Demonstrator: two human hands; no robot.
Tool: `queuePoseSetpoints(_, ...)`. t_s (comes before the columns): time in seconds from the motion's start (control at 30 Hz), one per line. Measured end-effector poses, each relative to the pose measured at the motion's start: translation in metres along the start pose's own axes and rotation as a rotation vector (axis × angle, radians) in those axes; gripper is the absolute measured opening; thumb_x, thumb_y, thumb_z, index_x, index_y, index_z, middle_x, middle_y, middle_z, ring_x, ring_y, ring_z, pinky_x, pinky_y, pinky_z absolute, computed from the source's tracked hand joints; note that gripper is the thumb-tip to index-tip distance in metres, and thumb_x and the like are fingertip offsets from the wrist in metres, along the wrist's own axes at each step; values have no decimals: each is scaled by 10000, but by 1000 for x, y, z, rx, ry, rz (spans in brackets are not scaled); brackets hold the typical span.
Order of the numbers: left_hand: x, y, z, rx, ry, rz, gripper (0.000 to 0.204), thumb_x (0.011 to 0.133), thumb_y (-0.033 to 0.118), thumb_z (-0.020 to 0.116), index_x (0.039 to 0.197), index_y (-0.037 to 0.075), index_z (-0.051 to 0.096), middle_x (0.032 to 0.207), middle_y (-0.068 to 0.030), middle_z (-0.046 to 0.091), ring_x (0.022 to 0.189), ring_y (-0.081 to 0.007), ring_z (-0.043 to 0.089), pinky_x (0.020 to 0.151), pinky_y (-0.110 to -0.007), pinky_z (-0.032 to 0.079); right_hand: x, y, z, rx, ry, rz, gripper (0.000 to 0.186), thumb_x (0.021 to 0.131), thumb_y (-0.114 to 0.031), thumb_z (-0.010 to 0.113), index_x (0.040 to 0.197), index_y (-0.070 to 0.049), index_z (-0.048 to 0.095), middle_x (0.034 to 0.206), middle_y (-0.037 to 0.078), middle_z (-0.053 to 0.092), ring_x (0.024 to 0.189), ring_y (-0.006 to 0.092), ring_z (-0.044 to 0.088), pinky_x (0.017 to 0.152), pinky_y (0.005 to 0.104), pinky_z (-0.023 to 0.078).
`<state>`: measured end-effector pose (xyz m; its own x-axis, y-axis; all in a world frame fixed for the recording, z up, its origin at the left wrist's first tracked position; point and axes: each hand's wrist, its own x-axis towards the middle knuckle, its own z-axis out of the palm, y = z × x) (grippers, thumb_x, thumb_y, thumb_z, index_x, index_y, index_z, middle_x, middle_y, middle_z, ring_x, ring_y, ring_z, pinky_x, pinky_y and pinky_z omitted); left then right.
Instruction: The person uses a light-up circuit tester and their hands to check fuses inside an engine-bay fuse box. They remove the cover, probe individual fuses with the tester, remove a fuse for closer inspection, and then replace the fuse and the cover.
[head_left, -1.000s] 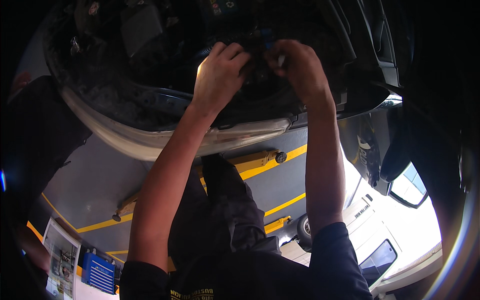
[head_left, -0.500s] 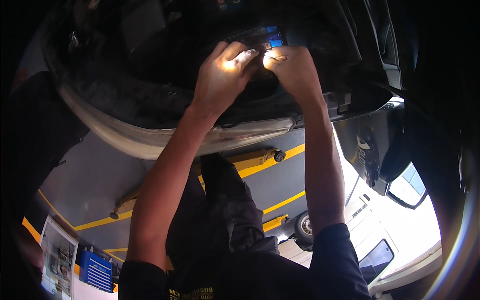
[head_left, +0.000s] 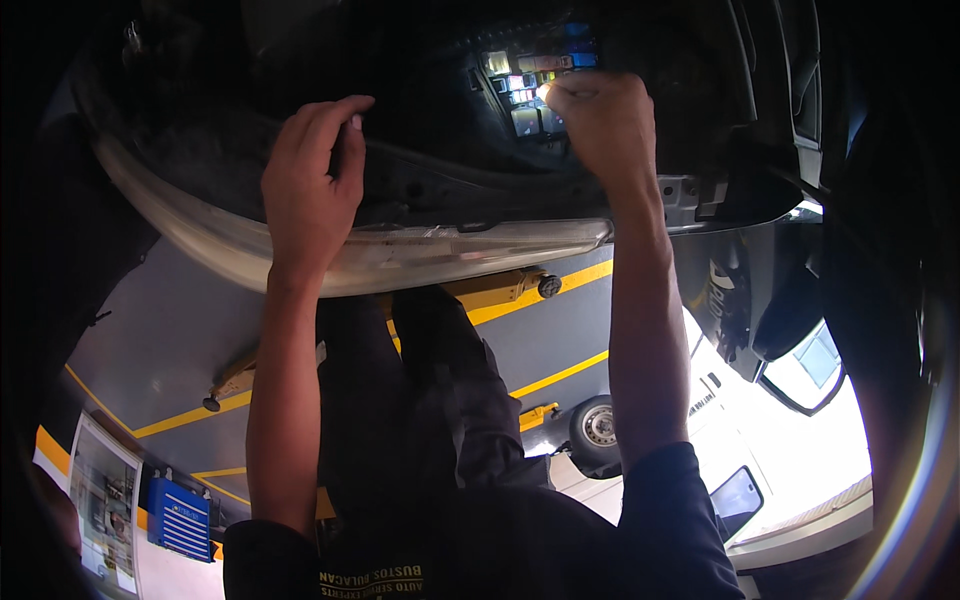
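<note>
Inside a dark engine bay, a lit fuse box [head_left: 525,121] shows rows of small coloured fuses and several square relays, some of them blue. At its right side my right hand [head_left: 613,125] is closed, thumb and fingers pinched together over the fuses. Whatever those fingertips hold, if anything, is hidden in the glare. My left hand [head_left: 312,190] hovers to the left of the fuse box, above the car's front edge, with its thumb and fingers apart and nothing in them.
A long clear headlight [head_left: 430,255] curves along the car's front edge, below my hands. Yellow lift arms [head_left: 495,290] lie low over the grey floor with yellow lines. A white vehicle, its wheel [head_left: 597,425] and a blue tool cabinet [head_left: 180,520] stand farther off.
My left hand has moved left, away from the fuse box, and its fingers have parted. My right hand stays pinched near the fuses, slightly farther right. More of the fuse box shows.
</note>
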<state>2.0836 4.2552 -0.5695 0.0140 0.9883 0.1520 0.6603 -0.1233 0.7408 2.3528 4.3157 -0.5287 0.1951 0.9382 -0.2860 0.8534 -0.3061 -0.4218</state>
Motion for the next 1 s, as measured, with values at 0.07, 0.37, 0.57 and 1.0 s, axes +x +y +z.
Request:
queuePoseSetpoints(0.07, -2, -1, -1, -47, 24, -25, 155, 996, 55, 639, 1120, 79, 728, 1023, -60, 719, 931, -219, 721, 801, -334, 570, -1, 0, 1, -16, 4, -26, 179, 835, -158, 791, 986, -66, 825, 945, 198, 775, 859, 343, 769, 833, 386, 601)
queuePoseSetpoints(0.37, -2, -5, -4, -53, -27, -51, 171, 1019, 76, 629, 1149, 72, 739, 1073, -65, 746, 992, -206, 741, 856, -324, 582, 0, -6, 2, -145, 4, -10, 214, 816, -178, 785, 1000, -78, 827, 975, 188, 779, 888, 365, 762, 840, 416, 607)
queuePoseSetpoints(0.57, -4, -7, -3, -45, -36, -42, 171, 1020, 84, 628, 1150, 73, 740, 1059, -59, 743, 974, -189, 740, 832, -312, 579, 2, -29, 1, -407, -1, 39, 195, 830, -153, 719, 992, -115, 820, 970, 172, 779, 923, 380, 759, 844, 461, 607)
queuePoseSetpoints(1.0, -2, -7, 1, -74, -26, -79, 174, 1044, 166, 619, 1154, 121, 745, 997, -5, 715, 816, -132, 664, 653, -277, 487, 26, 6, -10, -347, -134, -99, 264, 822, -356, 847, 961, -133, 834, 910, 148, 787, 878, 308, 774, 810, 437, 601)
